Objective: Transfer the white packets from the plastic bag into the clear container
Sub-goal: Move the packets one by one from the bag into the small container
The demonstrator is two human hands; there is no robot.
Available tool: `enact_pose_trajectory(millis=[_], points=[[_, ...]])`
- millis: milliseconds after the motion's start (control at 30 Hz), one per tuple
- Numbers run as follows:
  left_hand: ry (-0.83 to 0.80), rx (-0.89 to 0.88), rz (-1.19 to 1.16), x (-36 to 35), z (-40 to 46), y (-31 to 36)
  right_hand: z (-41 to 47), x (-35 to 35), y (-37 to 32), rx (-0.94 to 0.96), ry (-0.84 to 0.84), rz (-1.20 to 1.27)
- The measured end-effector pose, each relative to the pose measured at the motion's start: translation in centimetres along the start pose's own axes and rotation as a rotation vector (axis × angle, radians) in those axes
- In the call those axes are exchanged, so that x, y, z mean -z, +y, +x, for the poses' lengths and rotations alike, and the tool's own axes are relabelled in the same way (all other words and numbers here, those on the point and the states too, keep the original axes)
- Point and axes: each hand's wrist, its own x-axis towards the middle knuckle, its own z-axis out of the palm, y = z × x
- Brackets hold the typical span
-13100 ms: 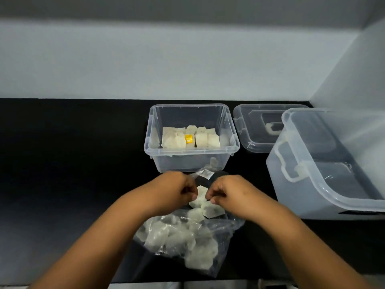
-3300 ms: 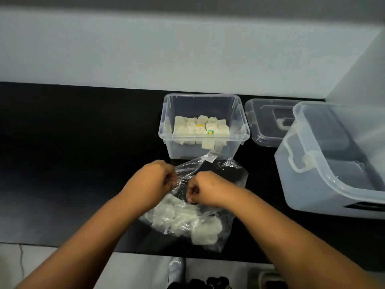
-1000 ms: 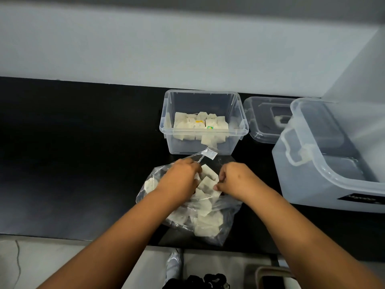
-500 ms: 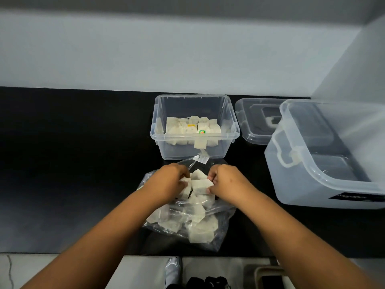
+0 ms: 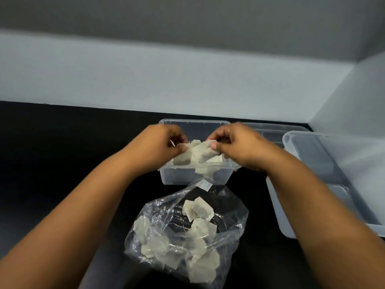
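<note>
The clear plastic bag [image 5: 183, 230] lies open on the black counter in front of me, with several white packets [image 5: 198, 209] inside. Behind it stands the small clear container [image 5: 177, 178], which holds more packets. Both hands hover over that container. My left hand [image 5: 158, 142] pinches a white packet [image 5: 183, 157] by its top edge. My right hand [image 5: 235, 142] pinches another white packet [image 5: 205, 153] beside it. The two packets hang side by side just above the ones in the container.
A large clear bin [image 5: 333, 180] stands on the right, close to my right forearm. A clear lid [image 5: 275, 132] lies behind it, next to the small container. The black counter [image 5: 62, 153] stretches left; a pale wall rises behind.
Both hands have left the bag, each lifting a white packet, and moved forward over the clear container. The bag stays open on the counter.
</note>
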Motion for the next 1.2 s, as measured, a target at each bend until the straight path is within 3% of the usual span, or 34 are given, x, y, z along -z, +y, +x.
enact_pose_trajectory(millis=[200,500,633,1033,1200], points=[[0.020,0.074,0.047,1.5,4.6,-2.1,5.9,0.1,0.7,-0.038,-0.007,-0.062],[-0.294,0.078,0.304,-2.0,7.9,-4.0,11.3,-5.4,3.4,-0.077,-0.391,-0.298],[-0.381,0.098,0.306,-2.9,8.6,-4.5,12.7,-7.1,3.6,-0.084,-0.463,-0.364],[-0.526,0.149,0.369,-6.0,10.5,-5.1,13.0,-6.5,4.1,-0.065,-0.246,-0.392],[-0.623,0.189,0.485,-7.7,11.6,-4.8,10.4,-4.5,3.7,-0.090,-0.106,-0.214]])
